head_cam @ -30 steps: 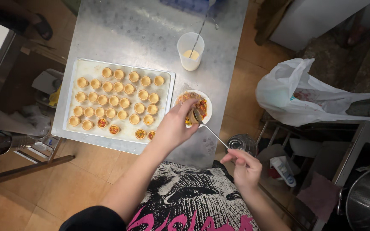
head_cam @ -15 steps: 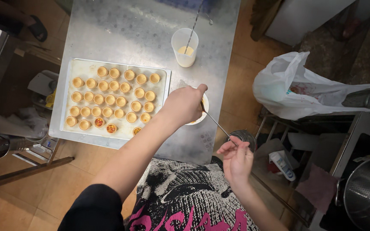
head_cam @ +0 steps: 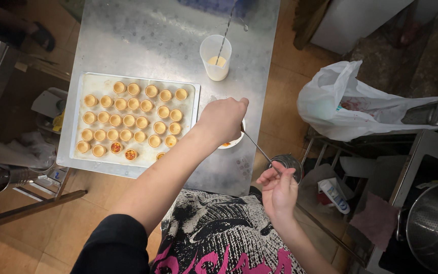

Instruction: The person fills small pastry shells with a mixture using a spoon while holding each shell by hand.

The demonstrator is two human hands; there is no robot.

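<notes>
Nearest the camera, the right hand (head_cam: 279, 190) pinches the end of a thin metal spoon handle (head_cam: 259, 148) between thumb and fingertips, the other fingers loosely curled, wrist bent up from below the table edge. The handle slants up and left toward a small white round bowl (head_cam: 230, 142) that sits on the grey metal table (head_cam: 143, 40) just right of the tray; the spoon's head is hidden behind the other hand.

The left hand (head_cam: 223, 119) reaches across from the lower left, forearm stretched over the table edge, knuckles up and fingers folded down over the bowl, closed on something I cannot make out. It covers most of the bowl, so only a sliver of rim with orange filling shows.

To do this well, judging from the layout: keep the spoon low over the bowl so drips fall back in, take small portions, and steady the bowl while scooping.

Beyond, the pale rectangular baking tray (head_cam: 88, 157) carries rows of small golden pastry cups (head_cam: 140, 122); 2 in the nearest row, bottom left, hold reddish filling. Farther still stands a translucent plastic cup (head_cam: 216, 58) with yellow liquid and a thin whisk.
</notes>
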